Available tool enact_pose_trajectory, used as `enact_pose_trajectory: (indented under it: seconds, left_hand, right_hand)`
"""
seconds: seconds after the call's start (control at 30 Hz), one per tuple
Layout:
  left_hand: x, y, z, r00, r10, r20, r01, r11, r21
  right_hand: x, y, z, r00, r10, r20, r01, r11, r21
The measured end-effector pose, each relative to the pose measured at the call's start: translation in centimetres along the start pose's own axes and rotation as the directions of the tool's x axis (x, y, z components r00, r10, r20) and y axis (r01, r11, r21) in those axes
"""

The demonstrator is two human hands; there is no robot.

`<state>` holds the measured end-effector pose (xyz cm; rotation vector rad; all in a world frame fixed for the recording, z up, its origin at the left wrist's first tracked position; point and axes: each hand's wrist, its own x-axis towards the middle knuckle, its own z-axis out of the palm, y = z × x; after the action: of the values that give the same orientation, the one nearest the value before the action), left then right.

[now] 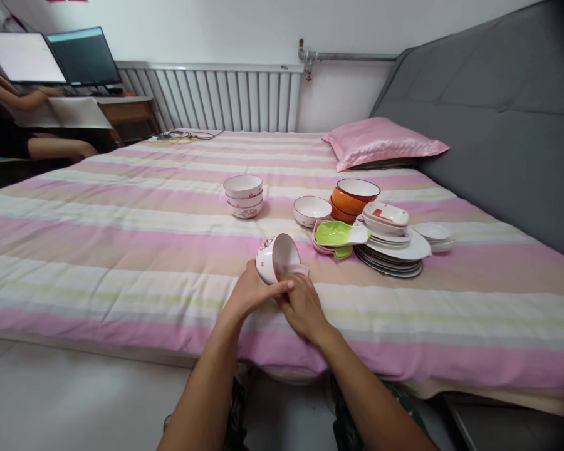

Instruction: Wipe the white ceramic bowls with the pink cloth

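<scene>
White, glossy and round, a deep bowl with a thin red rim and a small printed pattern [266,264] is tipped on its side just above the near part of the striped bed [122,269], between the two hands. Its central axis runs roughly crosswise: the base points toward the left and the open mouth faces right, toward the right hand [304,304]. The left hand [254,291] is clamped on the outer wall from the near left, its thumb stretched across below the mouth toward the other hand. The right hand meets the bowl at the mouth's lower edge, fingers bent around there, close to a pale, flat piece [299,270]; whether they grip that piece is hidden. Both hands touch the bowl, so neither is clearly nearer.

Beyond it and a little to the left stand three nested bowls of white with red rims [245,210], upright. Beyond it to the right sits a single shallower white bowl [309,218], also upright. Right of the held bowl come a bright green leaf-shaped dish [333,233] and a stack of round plates [392,263], with orange bowls [348,203] behind them. A pink satin pillow [380,141] lies farther back.
</scene>
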<state>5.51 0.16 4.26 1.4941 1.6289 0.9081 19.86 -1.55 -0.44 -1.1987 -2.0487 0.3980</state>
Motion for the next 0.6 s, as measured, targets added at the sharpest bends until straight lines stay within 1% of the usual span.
enact_pose_trajectory:
  seconds: [0.1,0.17,0.23,0.3,0.4,0.6]
  left_hand:
    - [0.02,0.14,0.01,1.000,-0.014,0.004,0.013,0.995,0.096]
    - [0.15,0.11,0.05,1.000,-0.014,-0.022,0.017,0.990,0.141]
    - [0.31,0.01,0.10,0.999,0.010,-0.043,-0.003,0.986,0.164]
    - [0.44,-0.11,0.14,0.997,0.057,-0.055,-0.048,0.986,0.160]
    - [0.54,-0.26,0.14,0.992,0.106,-0.070,-0.098,0.989,0.112]
    - [0.49,-0.09,-0.18,0.992,0.091,-0.092,-0.088,0.995,0.042]
  right_hand:
    - [0.03,0.10,0.14,1.000,-0.011,-0.002,0.011,1.000,-0.013]
    - [0.04,0.18,0.24,1.000,-0.020,-0.011,0.020,1.000,-0.023]
    - [0.05,0.25,0.26,0.999,-0.030,-0.018,0.029,0.999,-0.030]
    - [0.06,0.24,0.18,0.999,-0.040,-0.017,0.040,0.998,-0.038]
    - [0.07,0.10,-0.12,0.999,-0.054,-0.002,0.054,0.998,-0.044]
    - [0.01,0.00,-0.47,0.998,-0.061,0.023,0.061,0.998,-0.017]
